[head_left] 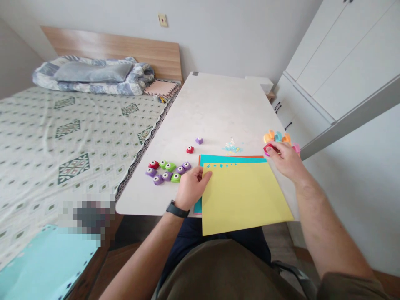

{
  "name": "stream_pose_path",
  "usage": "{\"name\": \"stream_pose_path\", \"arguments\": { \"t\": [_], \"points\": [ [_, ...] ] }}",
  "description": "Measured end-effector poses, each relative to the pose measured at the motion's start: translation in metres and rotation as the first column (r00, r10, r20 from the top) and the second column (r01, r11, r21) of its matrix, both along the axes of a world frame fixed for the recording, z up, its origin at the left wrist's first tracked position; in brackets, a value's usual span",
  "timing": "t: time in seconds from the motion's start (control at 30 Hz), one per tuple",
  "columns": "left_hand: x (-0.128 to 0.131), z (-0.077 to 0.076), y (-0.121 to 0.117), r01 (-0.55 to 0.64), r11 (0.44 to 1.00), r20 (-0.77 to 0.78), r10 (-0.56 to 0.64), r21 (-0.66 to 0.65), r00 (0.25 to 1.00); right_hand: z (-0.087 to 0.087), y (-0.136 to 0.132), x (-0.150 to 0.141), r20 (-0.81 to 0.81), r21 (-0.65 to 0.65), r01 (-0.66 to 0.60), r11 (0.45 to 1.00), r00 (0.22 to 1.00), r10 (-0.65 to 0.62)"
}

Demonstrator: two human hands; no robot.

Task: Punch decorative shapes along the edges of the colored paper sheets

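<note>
A yellow sheet of paper (243, 196) overhangs the table's front edge, with a row of small punched shapes along its top. My left hand (193, 185) pinches its upper left edge, thumb on top. Under it lie a blue sheet (231, 158) and an orange one, of which only edges show. At the right, my right hand (286, 160) has its fingers closed on a small red paper punch (268, 147). Beyond that hand stand orange (268, 136), blue (278, 136) and pink punches, partly hidden by it.
Several purple, green and red punches (169, 167) sit left of my left hand. A red punch (190, 149) and a purple one (199, 140) stand farther back, beside paper bits (233, 146). The bed (103, 125) adjoins the table (218, 104) at left; cabinets (337, 62) are at right.
</note>
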State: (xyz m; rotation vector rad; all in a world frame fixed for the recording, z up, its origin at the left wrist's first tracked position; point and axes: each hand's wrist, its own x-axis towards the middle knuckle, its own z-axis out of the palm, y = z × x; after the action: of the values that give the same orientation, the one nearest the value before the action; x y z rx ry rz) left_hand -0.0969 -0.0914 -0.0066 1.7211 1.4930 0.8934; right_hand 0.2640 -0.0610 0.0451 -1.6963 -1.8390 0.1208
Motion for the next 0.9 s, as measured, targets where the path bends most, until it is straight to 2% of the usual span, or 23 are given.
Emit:
{"name": "stream_pose_path", "arguments": {
  "t": [0.17,0.27,0.33,0.43,0.57,0.67,0.77,0.9],
  "points": [
    [0.000,0.000,0.001,0.008,1.000,-0.014,-0.008,0.000,1.000,-0.022,-0.025,0.038,0.176,-0.132,0.180,0.975,0.972,-0.155],
    [0.000,0.001,0.002,0.007,1.000,-0.041,-0.006,0.008,0.999,-0.037,-0.033,0.047,0.157,-0.216,0.258,0.942,0.961,-0.228],
    [0.000,0.002,0.002,0.002,1.000,-0.045,-0.002,0.010,0.999,-0.044,-0.036,0.048,0.140,-0.228,0.292,0.929,0.954,-0.265],
    [0.000,0.002,0.001,0.002,1.000,-0.031,-0.002,0.004,1.000,-0.048,-0.037,0.045,0.175,-0.192,0.323,0.927,0.940,-0.291],
    [0.000,0.001,0.001,0.006,1.000,-0.018,-0.007,-0.007,1.000,-0.051,-0.037,0.044,0.234,-0.127,0.299,0.946,0.936,-0.264],
    [0.000,0.001,0.001,0.004,1.000,-0.009,-0.004,-0.006,1.000,-0.056,-0.036,0.048,0.227,-0.063,0.266,0.962,0.942,-0.245],
    [-0.001,0.001,0.001,0.006,1.000,-0.020,-0.006,0.003,1.000,-0.061,-0.032,0.053,0.227,-0.056,0.245,0.968,0.947,-0.227],
    [-0.001,0.001,0.001,-0.005,1.000,-0.033,0.005,0.002,0.999,-0.062,-0.025,0.053,0.242,-0.015,0.261,0.965,0.938,-0.250]
  ]
}}
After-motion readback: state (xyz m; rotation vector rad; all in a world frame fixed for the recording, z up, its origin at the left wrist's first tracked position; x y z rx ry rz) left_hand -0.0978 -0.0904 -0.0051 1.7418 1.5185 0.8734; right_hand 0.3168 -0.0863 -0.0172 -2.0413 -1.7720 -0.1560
